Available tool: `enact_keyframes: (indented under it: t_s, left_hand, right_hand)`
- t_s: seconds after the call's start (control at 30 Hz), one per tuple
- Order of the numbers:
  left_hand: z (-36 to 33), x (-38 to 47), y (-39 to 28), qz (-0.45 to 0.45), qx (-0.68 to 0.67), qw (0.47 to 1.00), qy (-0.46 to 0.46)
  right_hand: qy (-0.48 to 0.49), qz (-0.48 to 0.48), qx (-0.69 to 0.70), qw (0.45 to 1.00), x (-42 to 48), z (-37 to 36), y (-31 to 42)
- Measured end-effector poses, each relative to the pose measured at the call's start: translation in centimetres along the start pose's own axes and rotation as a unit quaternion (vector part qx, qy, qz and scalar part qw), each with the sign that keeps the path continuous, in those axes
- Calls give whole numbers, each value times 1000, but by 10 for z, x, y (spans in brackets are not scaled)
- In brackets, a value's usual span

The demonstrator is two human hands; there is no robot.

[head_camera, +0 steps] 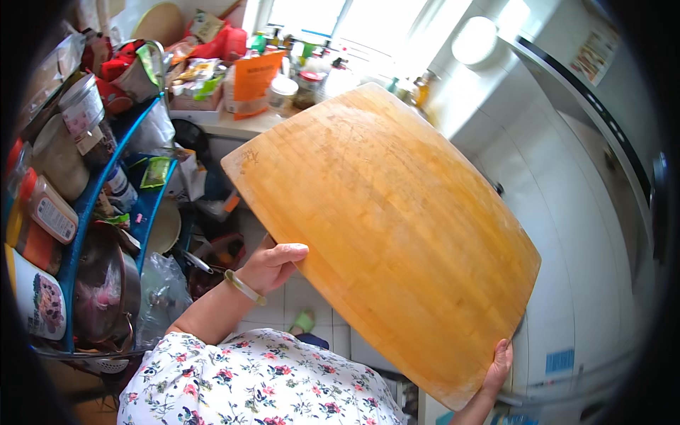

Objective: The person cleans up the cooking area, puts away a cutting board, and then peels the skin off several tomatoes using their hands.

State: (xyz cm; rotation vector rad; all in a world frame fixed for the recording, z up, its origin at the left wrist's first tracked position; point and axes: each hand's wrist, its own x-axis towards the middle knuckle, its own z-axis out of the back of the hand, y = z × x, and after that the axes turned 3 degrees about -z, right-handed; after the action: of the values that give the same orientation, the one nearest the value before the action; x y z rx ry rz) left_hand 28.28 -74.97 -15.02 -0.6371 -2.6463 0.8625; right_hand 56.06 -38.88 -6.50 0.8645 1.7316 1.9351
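Observation:
A large rectangular wooden board (382, 239) fills the middle of the view, lifted off any surface and tilted. Whitish powdery marks show near its far edge and its near right corner. My left hand (273, 265), with a pale bangle at the wrist, grips the board's left edge, thumb on the upper face and fingers hidden beneath. At the near right corner, my right hand (499, 366) holds the edge; most of its fingers are out of sight behind the wood.
A blue-edged shelf rack (87, 212) at left carries jars, bottles and a large pot (103, 289). Behind the board, a counter (212, 126) holds an orange pouch (256, 82), jars and bottles below a window (345, 18). A range hood (595, 111) juts out at upper right.

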Motion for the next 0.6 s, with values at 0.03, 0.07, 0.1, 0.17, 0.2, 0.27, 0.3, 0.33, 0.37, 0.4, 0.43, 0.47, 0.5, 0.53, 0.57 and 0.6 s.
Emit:
enact_keyframes:
  t_s: [0.03,0.07,0.1,0.17,0.2,0.27,0.3,0.33,0.37,0.4,0.43,0.47,0.5,0.53,0.57,0.6]
  left_hand:
    - [14,12,-8,2,6,1000,-13]
    - [21,23,-14,-21,-1,1000,-16]
    - [32,39,-21,-31,-11,999,-11]
    - [50,69,-36,-52,-28,998,-6]
    - [57,90,-41,-68,-27,997,-9]
    - [69,122,-62,-99,-16,995,-23]
    - [75,134,-71,-111,-10,993,-36]
    - [80,145,-80,-123,-6,991,-59]
    - [85,156,-90,-134,-2,988,-82]
    - [90,168,-100,-149,-4,984,-101]
    - [93,184,-110,-163,-10,980,-116]
    - [92,196,-121,-190,-10,971,-141]
    - [97,193,-128,-201,-5,969,-144]
    - [114,198,-134,-214,-6,966,-146]
    - [126,204,-141,-227,-6,962,-149]
    - [126,222,-153,-272,-12,946,-179]
  right_hand:
    - [28,0,7,1000,27,-14,-5]
    - [48,0,18,999,52,-31,-9]
    - [66,-1,27,997,77,-47,-14]
    - [127,-18,47,991,126,-85,-13]
    - [105,-15,66,992,145,-107,-15]
    - [128,1,85,988,199,-125,-28]
    - [139,2,95,986,225,-136,-36]
    - [145,-17,127,981,243,-166,-26]
    - [162,-28,131,978,263,-187,-23]
    - [186,-24,126,974,284,-206,-20]
    - [206,-18,119,971,303,-223,-16]
    - [221,-11,115,969,320,-238,-11]
    - [238,-9,114,965,332,-252,-10]
    - [257,-1,111,960,350,-275,-8]
    - [276,8,109,955,364,-296,-4]
    - [286,25,94,953,379,-318,6]
